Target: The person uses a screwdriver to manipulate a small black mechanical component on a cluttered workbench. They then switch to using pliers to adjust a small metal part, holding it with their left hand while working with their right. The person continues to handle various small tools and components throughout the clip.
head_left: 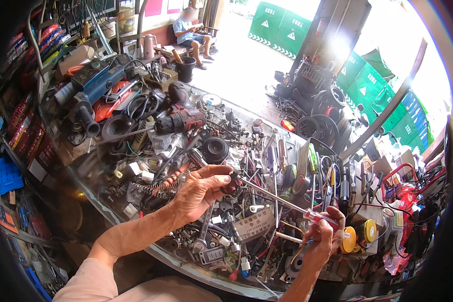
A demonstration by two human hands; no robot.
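Note:
My right hand (323,234) is closed around the red, clear-ended handle of a long screwdriver (273,197). Its thin metal shaft slants up and left to a small dark part (234,184), which my left hand (204,191) pinches between thumb and fingers. The shaft's tip meets that part or lies right beside it; I cannot tell which. Below both hands, a cardboard sign (255,225) with printing lies among loose parts. A round black part (215,149) sits just beyond my left hand.
Small parts and tools crowd the workbench (178,267). A red and black drill (181,121) and a blue power tool (103,85) lie at the left. Yellow-lidded containers (370,230) stand at the right. Far off, a person (189,38) sits on a bench.

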